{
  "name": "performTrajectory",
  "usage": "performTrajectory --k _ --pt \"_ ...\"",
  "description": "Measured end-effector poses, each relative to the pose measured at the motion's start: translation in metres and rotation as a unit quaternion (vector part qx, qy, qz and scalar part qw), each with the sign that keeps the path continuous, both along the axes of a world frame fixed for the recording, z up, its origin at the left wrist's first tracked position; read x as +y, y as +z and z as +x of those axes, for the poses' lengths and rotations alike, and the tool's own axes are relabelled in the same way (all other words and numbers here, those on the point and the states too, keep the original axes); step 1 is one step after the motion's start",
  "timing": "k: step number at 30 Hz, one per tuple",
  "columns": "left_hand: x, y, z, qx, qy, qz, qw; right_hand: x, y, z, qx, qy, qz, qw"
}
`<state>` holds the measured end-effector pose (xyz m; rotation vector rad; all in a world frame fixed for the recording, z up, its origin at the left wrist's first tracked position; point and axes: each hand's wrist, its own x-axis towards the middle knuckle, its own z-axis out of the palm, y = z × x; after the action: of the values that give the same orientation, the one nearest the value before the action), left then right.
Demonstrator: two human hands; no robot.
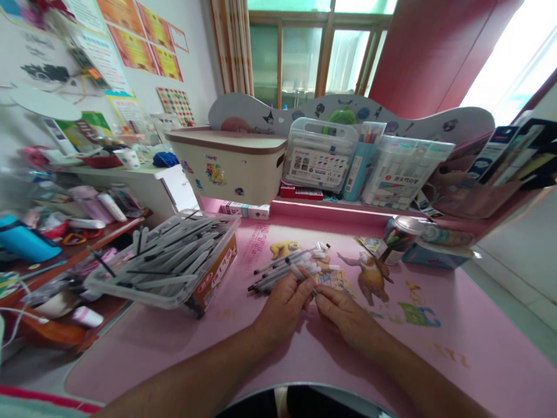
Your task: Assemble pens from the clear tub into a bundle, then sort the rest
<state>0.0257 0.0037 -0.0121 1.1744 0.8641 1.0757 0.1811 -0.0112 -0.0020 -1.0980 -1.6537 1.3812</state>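
My left hand (pixel 285 305) and my right hand (pixel 343 310) meet over the pink desk mat (pixel 174 342), fingers curled together on a white marker pen (pixel 297 271) that sticks up from between them. Just beyond my fingers lies a loose pile of white pens with black ends (pixel 287 264) on the cartoon print. To the left stands a clear plastic box (pixel 167 264) heaped with several more of the same pens, tilted on the mat's edge.
A cream storage bin (pixel 230 162), marker cases (pixel 319 154) and a pen cup (pixel 398 238) line the back of the desk. A cluttered side table (pixel 65 255) stands at the left. Books lean at the right (pixel 509 157).
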Motion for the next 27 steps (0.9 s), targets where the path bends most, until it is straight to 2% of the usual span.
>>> performTrajectory --k 3,5,8,11,12,14,16,18,23,27 --pt "0.003 0.003 0.000 -0.038 0.001 -0.056 0.998 0.001 -0.004 0.004 0.026 -0.028 -0.055 0.998" --pt "0.004 0.006 -0.001 -0.028 -0.021 -0.080 0.996 0.004 -0.006 0.008 0.056 -0.042 -0.091 0.993" --pt "0.003 0.007 -0.005 0.000 -0.126 -0.110 0.986 0.008 -0.009 0.012 0.119 -0.071 -0.112 0.984" --pt "0.000 0.005 -0.008 0.006 -0.267 -0.152 0.952 0.009 -0.009 0.012 0.177 -0.080 -0.134 0.972" --pt "-0.001 0.004 -0.008 0.002 -0.297 -0.165 0.941 0.009 -0.009 0.011 0.188 -0.079 -0.141 0.969" --pt "-0.001 0.002 -0.008 -0.003 -0.318 -0.182 0.931 0.008 -0.009 0.010 0.192 -0.078 -0.153 0.966" --pt "0.001 0.001 -0.006 -0.008 -0.297 -0.202 0.933 0.009 -0.010 0.010 0.189 -0.082 -0.169 0.964" --pt "0.002 0.001 -0.004 -0.015 -0.242 -0.200 0.949 0.011 -0.011 0.010 0.198 -0.109 -0.186 0.956" --pt "-0.001 0.006 0.001 -0.054 -0.107 -0.106 0.987 0.018 -0.013 0.013 0.215 -0.215 -0.187 0.934" --pt "-0.001 0.005 0.003 -0.060 -0.031 -0.087 0.994 0.018 -0.012 0.010 0.207 -0.202 -0.199 0.936"
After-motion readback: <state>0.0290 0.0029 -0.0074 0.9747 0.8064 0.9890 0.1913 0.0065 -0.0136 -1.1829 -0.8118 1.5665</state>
